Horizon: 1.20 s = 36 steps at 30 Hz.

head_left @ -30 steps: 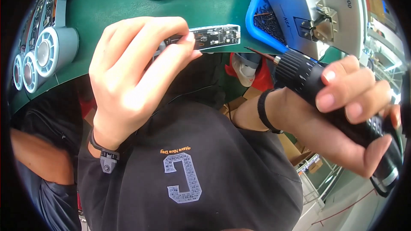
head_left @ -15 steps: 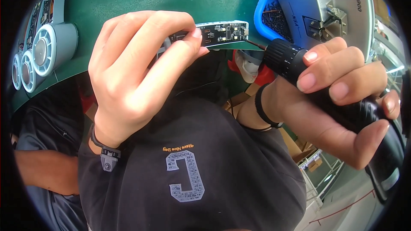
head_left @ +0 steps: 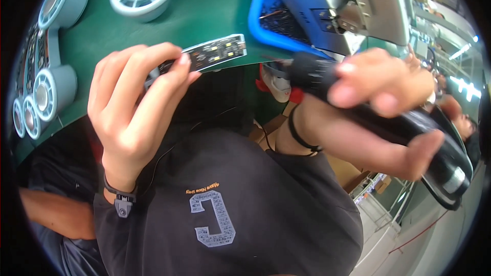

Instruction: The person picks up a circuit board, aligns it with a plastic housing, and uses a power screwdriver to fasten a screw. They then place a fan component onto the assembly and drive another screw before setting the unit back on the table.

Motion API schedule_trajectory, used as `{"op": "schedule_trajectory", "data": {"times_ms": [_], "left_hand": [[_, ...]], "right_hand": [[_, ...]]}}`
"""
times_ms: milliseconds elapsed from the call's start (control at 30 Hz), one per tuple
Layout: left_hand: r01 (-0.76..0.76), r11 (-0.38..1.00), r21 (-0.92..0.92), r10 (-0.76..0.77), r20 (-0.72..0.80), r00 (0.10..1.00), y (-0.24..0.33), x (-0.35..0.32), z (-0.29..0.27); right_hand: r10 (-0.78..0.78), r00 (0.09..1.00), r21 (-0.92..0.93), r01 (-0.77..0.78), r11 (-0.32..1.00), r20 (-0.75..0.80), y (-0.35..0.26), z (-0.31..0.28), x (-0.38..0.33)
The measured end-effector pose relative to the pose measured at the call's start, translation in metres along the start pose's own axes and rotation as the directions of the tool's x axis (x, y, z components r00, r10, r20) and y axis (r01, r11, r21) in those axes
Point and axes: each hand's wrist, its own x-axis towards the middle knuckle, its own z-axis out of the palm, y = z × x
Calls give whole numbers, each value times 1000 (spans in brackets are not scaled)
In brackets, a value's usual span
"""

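Observation:
A narrow black circuit board (head_left: 217,52) in a pale frame is pinched between the thumb and fingers of my left hand (head_left: 128,102). Its free end points right, over the green table's near edge, while my fingers cover the other end. My right hand (head_left: 378,92) wraps round a black electric screwdriver (head_left: 309,74), blurred by motion. The screwdriver's thin bit points left toward the board, with a gap between them. Whether a screw sits on the bit I cannot tell.
A blue tray (head_left: 257,18) with many small dark screws stands at the back right, beside a silver metal machine (head_left: 327,0). Pale blue parts with round spoked ends (head_left: 146,7) lie on the green table (head_left: 209,10); more stand at left (head_left: 56,92). Another person's arm (head_left: 56,214) shows lower left.
The screwdriver bit has come away from the board's end, where it was touching or very near. The view has shifted, bringing the tray and machine further left in the picture. Both grips are unchanged.

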Motion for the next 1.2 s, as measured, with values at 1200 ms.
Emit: {"op": "schedule_trajectory", "data": {"times_ms": [1200], "left_hand": [[63,895,-442,-187,-242,952,-24,-26,27]], "right_hand": [[41,966,151,-81,985,253,33,60,-26]]}}
